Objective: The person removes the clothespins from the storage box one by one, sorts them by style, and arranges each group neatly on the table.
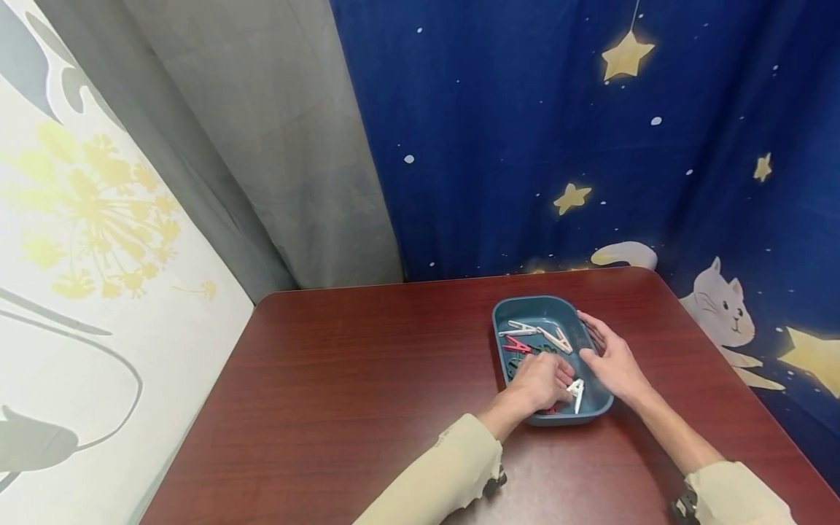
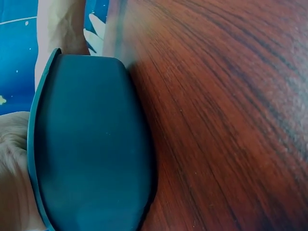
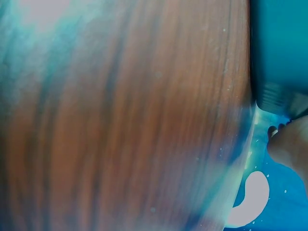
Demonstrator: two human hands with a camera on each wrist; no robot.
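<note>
A dark teal plastic tray holds several clothespins. My left hand reaches down into its near left part, fingers bent. Right by those fingertips is a white clothespin; whether they pinch it is unclear. With the thumb at the rim and fingers along the outside, my right hand holds the tray's right side. White clothespins and a red clothespin lie farther back, beside dark green ones. In the left wrist view, the tray's outer wall hides the clothespins.
The tray stands toward the right of a reddish-brown wooden table. A blue star-patterned curtain and a grey curtain hang behind the table, and a white patterned wall is at the left.
</note>
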